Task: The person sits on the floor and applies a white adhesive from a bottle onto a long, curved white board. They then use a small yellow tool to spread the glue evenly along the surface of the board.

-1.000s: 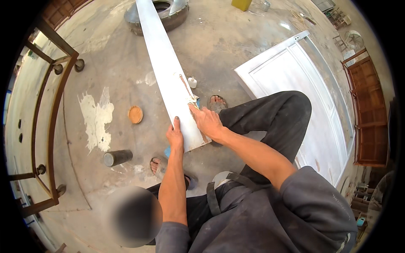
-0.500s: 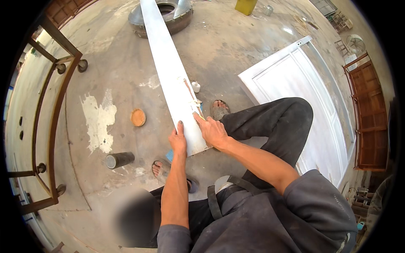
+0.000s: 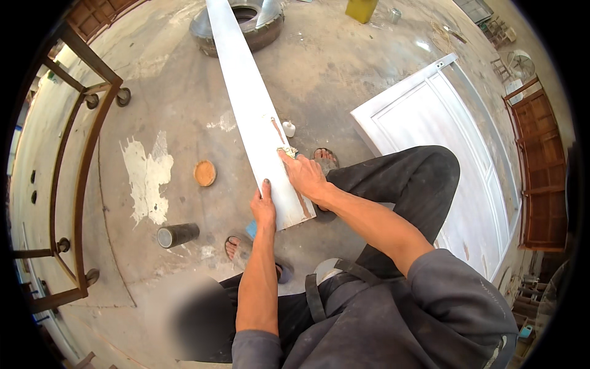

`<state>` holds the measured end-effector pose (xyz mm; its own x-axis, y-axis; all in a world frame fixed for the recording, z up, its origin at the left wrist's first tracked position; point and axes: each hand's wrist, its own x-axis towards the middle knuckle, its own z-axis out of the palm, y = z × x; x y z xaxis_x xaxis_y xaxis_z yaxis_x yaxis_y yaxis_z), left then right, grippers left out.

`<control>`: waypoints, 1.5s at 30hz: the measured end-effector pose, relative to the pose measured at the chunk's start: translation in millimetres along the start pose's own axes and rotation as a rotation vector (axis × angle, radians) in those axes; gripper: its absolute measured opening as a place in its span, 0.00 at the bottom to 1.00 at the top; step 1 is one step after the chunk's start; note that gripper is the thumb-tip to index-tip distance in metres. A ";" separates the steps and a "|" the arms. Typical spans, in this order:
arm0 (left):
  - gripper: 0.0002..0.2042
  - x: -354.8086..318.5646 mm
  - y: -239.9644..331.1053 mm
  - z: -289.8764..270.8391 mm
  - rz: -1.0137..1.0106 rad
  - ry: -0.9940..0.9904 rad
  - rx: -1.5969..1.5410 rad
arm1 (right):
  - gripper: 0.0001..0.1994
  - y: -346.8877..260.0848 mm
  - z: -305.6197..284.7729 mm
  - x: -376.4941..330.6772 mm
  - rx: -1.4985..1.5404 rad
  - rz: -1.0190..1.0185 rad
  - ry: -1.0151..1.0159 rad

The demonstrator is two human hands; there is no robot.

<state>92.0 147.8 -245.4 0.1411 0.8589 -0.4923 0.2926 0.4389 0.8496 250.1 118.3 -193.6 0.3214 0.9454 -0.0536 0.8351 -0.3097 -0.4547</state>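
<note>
A long white board (image 3: 246,92) runs away from me, its far part over a tyre and its near end between my feet. My left hand (image 3: 264,206) grips the board's left edge near that end, thumb on top and fingers underneath. My right hand (image 3: 304,175) is closed near the right edge, index finger stretched forward, on what looks like a small putty scraper (image 3: 287,151); its handle is hidden in the fingers. Pale filler clings to it. Bare brown patches (image 3: 276,128) show along the board's right edge.
A tyre (image 3: 264,38) lies ahead. A white panel door (image 3: 418,111) leans at right. On the floor are an orange-filled round dish (image 3: 204,173), a dark cylinder (image 3: 178,235) and a small white bottle (image 3: 289,128). A wheeled metal frame (image 3: 86,160) stands left.
My right hand has slid forward a little along the board's right edge, baring a brown strip near the close end. My left hand keeps its hold.
</note>
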 end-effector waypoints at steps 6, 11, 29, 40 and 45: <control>0.32 0.6 2.0 0.7 0.008 -0.015 0.000 | 0.24 -0.6 -3.2 -1.1 0.004 -0.003 -0.004; 0.31 0.2 -4.6 -4.2 -0.025 -0.058 -0.068 | 0.24 -8.5 -0.1 -5.6 0.003 0.024 -0.039; 0.32 -1.5 2.3 3.6 0.003 -0.021 -0.070 | 0.27 -1.4 -1.9 22.1 -0.003 0.004 0.001; 0.29 -3.3 1.1 1.0 -0.017 -0.017 -0.071 | 0.26 -7.5 -7.6 41.3 -0.010 0.019 -0.034; 0.28 -4.7 7.3 2.2 -0.028 -0.002 0.008 | 0.26 -5.7 -7.8 51.1 0.028 0.028 -0.001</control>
<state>95.6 146.3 -237.3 0.1346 0.8461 -0.5158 0.3038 0.4603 0.8342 265.2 167.6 -186.9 0.3439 0.9366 -0.0675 0.8132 -0.3330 -0.4773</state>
